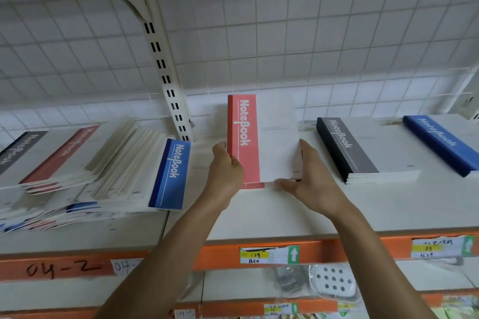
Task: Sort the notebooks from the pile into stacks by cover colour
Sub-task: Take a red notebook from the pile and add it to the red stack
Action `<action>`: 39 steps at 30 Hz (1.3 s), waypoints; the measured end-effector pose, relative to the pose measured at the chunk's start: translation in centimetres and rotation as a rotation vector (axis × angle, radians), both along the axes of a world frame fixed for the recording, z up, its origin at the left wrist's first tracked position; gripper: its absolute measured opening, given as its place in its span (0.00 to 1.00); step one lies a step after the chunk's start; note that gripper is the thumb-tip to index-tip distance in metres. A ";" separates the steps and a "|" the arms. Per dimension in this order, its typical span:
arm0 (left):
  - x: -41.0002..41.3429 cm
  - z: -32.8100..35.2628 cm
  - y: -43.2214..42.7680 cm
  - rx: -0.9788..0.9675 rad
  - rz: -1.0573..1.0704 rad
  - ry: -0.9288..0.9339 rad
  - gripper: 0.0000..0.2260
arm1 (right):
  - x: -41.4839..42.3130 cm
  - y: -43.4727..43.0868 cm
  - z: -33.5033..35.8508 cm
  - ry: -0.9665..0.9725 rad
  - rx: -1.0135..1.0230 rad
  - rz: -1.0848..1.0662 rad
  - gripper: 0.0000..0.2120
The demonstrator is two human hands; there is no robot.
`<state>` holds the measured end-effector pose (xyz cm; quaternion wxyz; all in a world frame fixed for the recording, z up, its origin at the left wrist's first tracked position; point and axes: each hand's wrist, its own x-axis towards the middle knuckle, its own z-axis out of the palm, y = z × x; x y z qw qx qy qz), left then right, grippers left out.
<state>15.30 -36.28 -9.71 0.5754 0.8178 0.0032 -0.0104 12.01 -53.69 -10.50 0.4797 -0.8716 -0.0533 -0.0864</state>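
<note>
Left hand (225, 171) grips, right hand (312, 179) touches red notebook (244, 134) lettered "NoteBook"

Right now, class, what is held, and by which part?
The red notebook: left hand grips its red left edge, right hand presses flat against its right edge.

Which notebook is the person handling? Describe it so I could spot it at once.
On the top shelf, just right of the slotted post, the red notebook sits between the left hand and right hand. Its band is red, unlike the black stack and blue stack to its right.
</note>
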 end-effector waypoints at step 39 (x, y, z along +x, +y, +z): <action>3.0 -2.2 1.9 0.656 -0.324 0.017 0.34 | 3.3 -2.0 -1.7 0.297 -0.200 -0.003 0.24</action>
